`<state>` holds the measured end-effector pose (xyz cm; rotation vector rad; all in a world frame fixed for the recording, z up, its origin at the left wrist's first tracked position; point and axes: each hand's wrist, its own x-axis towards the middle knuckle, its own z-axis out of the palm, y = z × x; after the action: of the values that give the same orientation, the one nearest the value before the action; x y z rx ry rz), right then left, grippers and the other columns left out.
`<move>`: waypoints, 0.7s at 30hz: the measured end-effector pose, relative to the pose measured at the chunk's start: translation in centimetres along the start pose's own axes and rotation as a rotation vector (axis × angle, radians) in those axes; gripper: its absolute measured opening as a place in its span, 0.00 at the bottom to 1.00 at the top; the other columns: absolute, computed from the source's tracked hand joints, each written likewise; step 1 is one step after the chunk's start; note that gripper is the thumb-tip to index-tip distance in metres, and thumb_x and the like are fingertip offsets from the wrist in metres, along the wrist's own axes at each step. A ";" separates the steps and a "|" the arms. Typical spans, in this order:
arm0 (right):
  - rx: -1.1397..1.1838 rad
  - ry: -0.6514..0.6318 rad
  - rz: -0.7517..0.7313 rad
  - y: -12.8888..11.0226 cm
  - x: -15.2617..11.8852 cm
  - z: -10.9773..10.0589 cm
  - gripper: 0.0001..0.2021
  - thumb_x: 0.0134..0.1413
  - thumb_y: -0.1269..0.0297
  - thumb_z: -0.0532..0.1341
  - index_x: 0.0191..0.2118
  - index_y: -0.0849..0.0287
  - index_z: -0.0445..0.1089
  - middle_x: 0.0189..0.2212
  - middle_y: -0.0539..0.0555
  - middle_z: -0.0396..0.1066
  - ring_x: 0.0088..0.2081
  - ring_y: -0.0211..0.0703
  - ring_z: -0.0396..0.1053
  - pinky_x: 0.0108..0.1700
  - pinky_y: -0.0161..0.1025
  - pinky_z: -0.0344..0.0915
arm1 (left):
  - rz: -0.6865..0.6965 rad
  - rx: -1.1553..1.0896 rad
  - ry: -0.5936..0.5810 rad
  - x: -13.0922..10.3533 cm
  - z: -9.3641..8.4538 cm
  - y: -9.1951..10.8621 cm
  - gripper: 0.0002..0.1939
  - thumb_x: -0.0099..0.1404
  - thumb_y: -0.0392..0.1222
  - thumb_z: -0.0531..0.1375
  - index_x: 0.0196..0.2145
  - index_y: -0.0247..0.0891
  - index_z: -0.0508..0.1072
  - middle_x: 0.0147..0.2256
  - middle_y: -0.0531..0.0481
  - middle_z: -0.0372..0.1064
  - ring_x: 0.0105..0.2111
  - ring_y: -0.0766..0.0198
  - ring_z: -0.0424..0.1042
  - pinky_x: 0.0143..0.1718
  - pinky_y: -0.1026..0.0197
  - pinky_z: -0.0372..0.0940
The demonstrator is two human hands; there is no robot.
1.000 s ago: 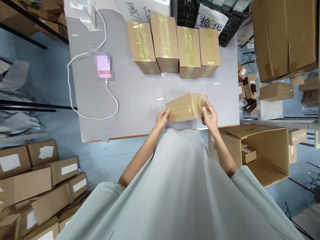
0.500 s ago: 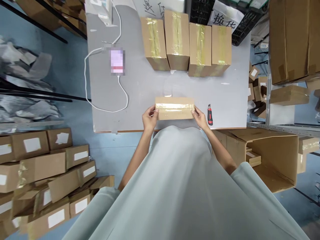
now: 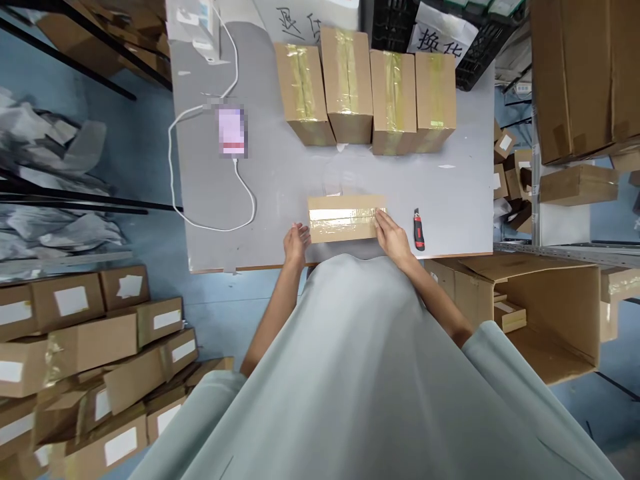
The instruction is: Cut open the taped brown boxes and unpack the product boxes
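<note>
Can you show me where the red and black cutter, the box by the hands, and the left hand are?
Cutter (image 3: 419, 232): head view, on its handle.
Box (image 3: 343, 230): head view, on its taped face.
Left hand (image 3: 296, 244): head view, middle of the hand.

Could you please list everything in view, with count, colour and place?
Taped box: one, brown, near edge
Other tabletop boxes: four, brown, far side
Utility knife: one, red-black, right
Blurred device: one, pinkish, left
Cable: white, left
Table: one, grey, centre
Open carton: one, brown, right
Stacked boxes: many, brown, lower left
Bags: several, greyish, left
Left hand: one, box's left end
Right hand: one, on box
</note>
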<state>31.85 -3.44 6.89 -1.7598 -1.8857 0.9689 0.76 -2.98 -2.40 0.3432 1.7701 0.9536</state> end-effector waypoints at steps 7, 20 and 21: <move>0.029 0.113 0.119 2.5 -0.1 -3.6 0.37 0.82 0.33 0.52 0.73 0.55 0.78 0.76 0.63 0.73 0.78 0.60 0.70 0.84 0.61 0.62 | -0.002 0.022 -0.207 -0.9 2.1 0.0 0.31 0.74 0.73 0.66 0.46 0.39 0.79 0.51 0.32 0.85 0.52 0.50 0.85 0.52 0.52 0.79; 0.042 0.147 0.177 -4.6 -1.0 -5.4 0.46 0.71 0.22 0.60 0.76 0.55 0.76 0.74 0.63 0.76 0.75 0.74 0.74 0.79 0.66 0.69 | 0.171 -0.089 -0.294 -6.5 5.9 4.0 0.34 0.63 0.66 0.80 0.55 0.39 0.88 0.59 0.37 0.86 0.60 0.45 0.85 0.59 0.48 0.82; 0.054 0.133 0.192 -4.9 -1.0 -5.5 0.45 0.72 0.22 0.60 0.75 0.54 0.76 0.72 0.63 0.78 0.72 0.75 0.77 0.77 0.66 0.70 | 0.239 -0.077 -0.279 -6.8 5.5 4.6 0.34 0.63 0.68 0.79 0.55 0.38 0.89 0.59 0.37 0.86 0.61 0.44 0.84 0.61 0.47 0.81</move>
<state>32.29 -3.10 14.30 -1.9496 -1.6180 0.9338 7.50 -1.85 4.72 0.6178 1.4562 1.0821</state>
